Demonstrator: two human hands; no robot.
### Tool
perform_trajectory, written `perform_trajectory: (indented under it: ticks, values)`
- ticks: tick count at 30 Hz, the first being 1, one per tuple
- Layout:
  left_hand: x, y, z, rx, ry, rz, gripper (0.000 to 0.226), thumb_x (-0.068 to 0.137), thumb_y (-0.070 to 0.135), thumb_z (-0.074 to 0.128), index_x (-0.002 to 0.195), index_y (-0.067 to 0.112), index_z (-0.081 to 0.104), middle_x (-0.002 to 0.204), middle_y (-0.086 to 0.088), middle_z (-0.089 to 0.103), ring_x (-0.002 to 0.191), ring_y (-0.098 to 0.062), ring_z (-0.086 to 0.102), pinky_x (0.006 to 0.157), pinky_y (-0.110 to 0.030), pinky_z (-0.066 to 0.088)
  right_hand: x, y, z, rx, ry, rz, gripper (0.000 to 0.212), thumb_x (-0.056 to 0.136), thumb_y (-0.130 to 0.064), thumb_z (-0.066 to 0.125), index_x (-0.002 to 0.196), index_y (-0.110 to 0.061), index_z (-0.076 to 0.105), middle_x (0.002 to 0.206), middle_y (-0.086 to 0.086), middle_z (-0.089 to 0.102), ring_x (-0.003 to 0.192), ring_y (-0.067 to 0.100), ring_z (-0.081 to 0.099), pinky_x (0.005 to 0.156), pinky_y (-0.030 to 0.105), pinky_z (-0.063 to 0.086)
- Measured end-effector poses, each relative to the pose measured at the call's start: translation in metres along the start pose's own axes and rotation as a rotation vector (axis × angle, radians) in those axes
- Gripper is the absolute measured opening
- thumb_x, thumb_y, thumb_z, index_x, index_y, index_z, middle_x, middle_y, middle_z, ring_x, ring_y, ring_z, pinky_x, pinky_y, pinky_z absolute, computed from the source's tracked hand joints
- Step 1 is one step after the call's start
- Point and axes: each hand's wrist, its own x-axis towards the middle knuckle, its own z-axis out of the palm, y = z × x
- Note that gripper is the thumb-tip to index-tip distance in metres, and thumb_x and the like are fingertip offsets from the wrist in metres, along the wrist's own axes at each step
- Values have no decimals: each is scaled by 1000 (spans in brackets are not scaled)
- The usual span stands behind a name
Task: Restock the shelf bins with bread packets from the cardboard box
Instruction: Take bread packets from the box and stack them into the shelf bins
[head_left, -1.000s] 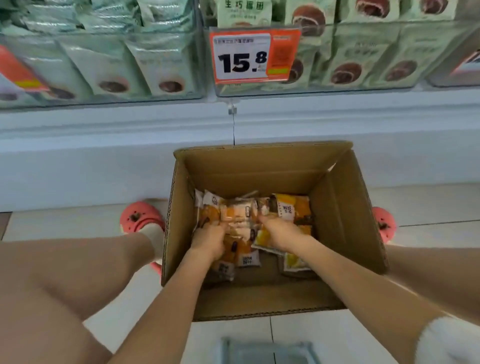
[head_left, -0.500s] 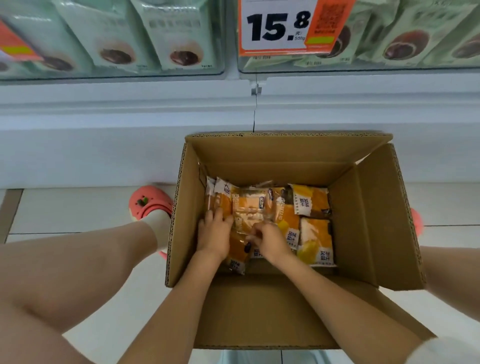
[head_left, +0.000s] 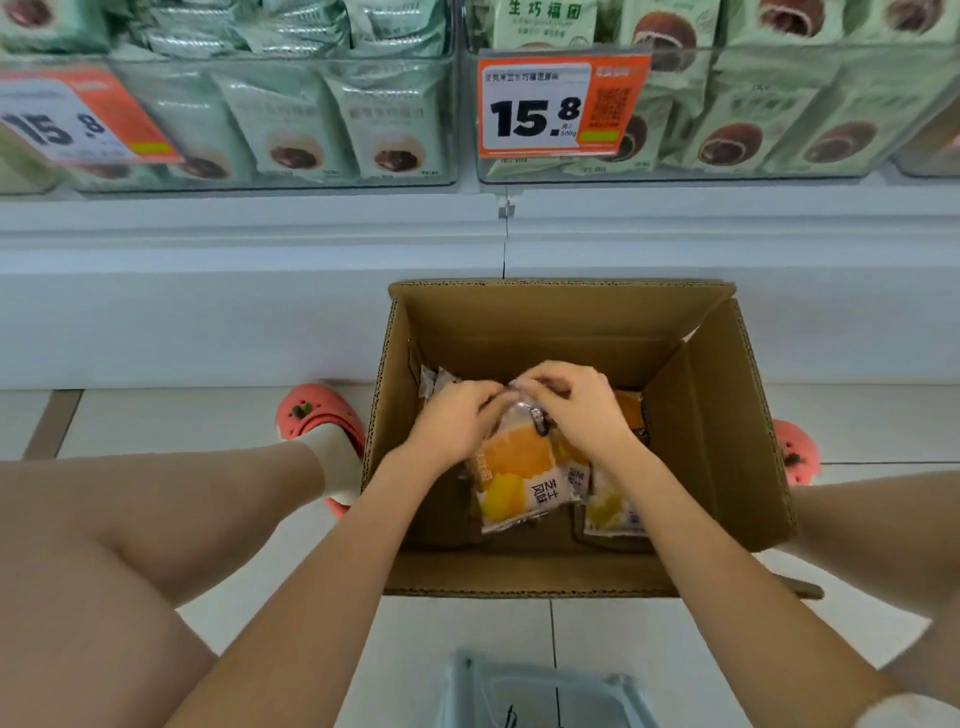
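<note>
**Both hands lift bread packets inside the box**

A person crouches over an open cardboard box (head_left: 717, 441) that sits on the tiled floor (head_left: 623, 639) in front of a white shelf base (head_left: 208, 291). Both arms reach down into the box. The left hand (head_left: 457, 415) and the right hand (head_left: 576, 402) meet at the top edge of an orange and yellow bread packet (head_left: 514, 478), their fingers curled and pinching the clear wrapper there. The packet hangs from the grip, tilted toward the near side. More packets (head_left: 610, 506) of the same kind show under and to the right of it, partly hidden by the right wrist, and another corner (head_left: 434, 376) shows at the far left of the box.

Above, on the shelf, clear bins (head_left: 291, 171) hold pale green packets (head_left: 389, 124). An orange and white price tag (head_left: 558, 106) reading 15.8 hangs on the right bin, and another (head_left: 78, 122) on the left. A pink shoe (head_left: 317, 410) stands just left of the box, and another (head_left: 795, 449) to the right.
</note>
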Motion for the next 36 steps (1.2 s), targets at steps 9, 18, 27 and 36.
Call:
perform_trajectory:
  ticks: [9, 18, 27, 36]
  values:
    - [-13, 54, -35, -432, 547, -52, 39, 102, 32, 35, 71, 14, 51, 63, -2, 52, 61, -16, 50, 64, -31, 41, -52, -44, -69, 540, 136, 244, 29, 93, -36, 56, 121, -30, 57, 109, -1, 67, 98, 15, 67, 73, 30, 59]
    - [-44, 76, -24, -1021, 387, -254, 46, 100, 46, 30, 97, 15, 64, 90, -10, 72, 89, -30, 68, 90, -44, 50, -83, -54, -56, 308, 446, 56, 24, 100, -26, 43, 95, -31, 66, 93, -6, 71, 86, 17, 67, 75, 37, 55]
    - [-43, 97, -37, -1035, 316, -242, 49, 102, 45, 25, 111, 16, 64, 101, -7, 73, 96, -23, 69, 95, -43, 50, -94, -82, -56, 449, 549, 53, 20, 102, -24, 34, 103, -11, 50, 96, -5, 62, 80, 5, 66, 57, 29, 58]
    - [-30, 185, -159, -913, 439, 126, 36, 96, 49, 41, 108, 19, 58, 96, 4, 66, 83, -2, 65, 76, -21, 52, -63, -195, -156, 306, 399, -304, 43, 94, -29, 52, 135, -20, 44, 131, -6, 57, 123, 11, 52, 103, 36, 44]
